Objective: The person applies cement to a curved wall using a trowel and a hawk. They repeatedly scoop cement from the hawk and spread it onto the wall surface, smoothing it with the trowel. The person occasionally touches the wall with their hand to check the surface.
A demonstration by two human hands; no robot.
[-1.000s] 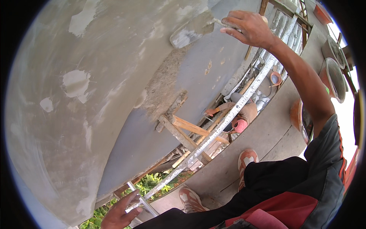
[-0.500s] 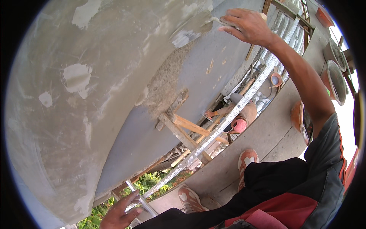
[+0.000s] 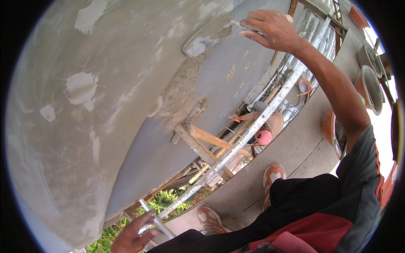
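My right hand (image 3: 272, 30), raised at the upper middle, is closed around the handle of a plastering trowel (image 3: 206, 38). The trowel's blade lies against the wall, on the border between smooth wet plaster (image 3: 126, 63) and a rougher sandy strip (image 3: 180, 90). Bare grey wall (image 3: 228, 71) shows to the right of that strip. At the lower left, my left hand (image 3: 131, 237) hangs with its fingers apart, near a metal rail end. A pale patch shows between those fingers; I cannot tell whether it is on the hand or behind it.
I stand on a plank platform (image 3: 291, 147). A paint-spattered metal rail (image 3: 236, 147) runs alongside, and wooden braces (image 3: 206, 141) meet the wall. Buckets (image 3: 369, 90) line the right side. Below, a co-worker in a pink cap (image 3: 264, 137) reaches toward the wall.
The trowel has slid slightly left and down along the plaster, my right hand going with it. My left hand has barely moved. Below, the co-worker's hand has shifted a little.
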